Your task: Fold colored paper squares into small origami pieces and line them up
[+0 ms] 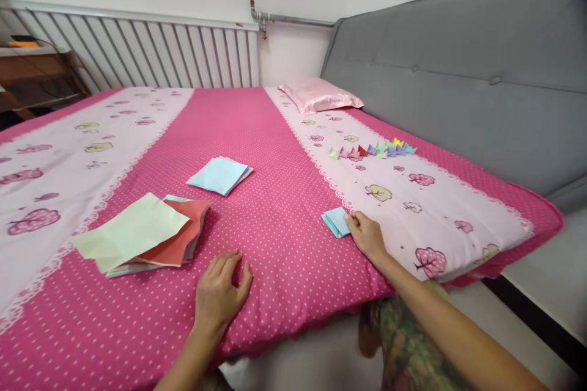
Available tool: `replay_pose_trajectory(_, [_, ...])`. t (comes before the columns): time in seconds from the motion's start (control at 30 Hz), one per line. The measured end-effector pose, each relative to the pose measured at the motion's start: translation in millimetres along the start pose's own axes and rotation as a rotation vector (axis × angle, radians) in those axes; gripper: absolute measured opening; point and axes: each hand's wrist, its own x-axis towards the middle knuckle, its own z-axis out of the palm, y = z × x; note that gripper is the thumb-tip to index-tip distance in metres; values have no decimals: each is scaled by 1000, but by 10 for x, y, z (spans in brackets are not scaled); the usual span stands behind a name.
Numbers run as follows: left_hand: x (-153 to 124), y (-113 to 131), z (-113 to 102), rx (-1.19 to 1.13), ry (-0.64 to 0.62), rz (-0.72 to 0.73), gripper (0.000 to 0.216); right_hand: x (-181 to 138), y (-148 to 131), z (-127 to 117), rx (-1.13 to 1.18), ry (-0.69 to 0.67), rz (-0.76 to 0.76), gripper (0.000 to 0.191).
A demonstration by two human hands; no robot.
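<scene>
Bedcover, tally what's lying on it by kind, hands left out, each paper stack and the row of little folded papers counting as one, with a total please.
Paper stacks, the blue-topped stack and the green-topped stack: 2
Folded blue paper touched by the right hand: 1
Row of small folded papers: 1
Pillow: 1
Total: 5

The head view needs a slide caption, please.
Right hand touches folded blue paper; left hand rests on polka-dot bedspread.

Pink pillow beside grey headboard
</scene>
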Motion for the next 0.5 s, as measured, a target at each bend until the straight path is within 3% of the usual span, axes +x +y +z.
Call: replay_pose_trajectory(0.5, [67,-29,9,54,32,53,16,13,-40,-48,-3,32,22,30])
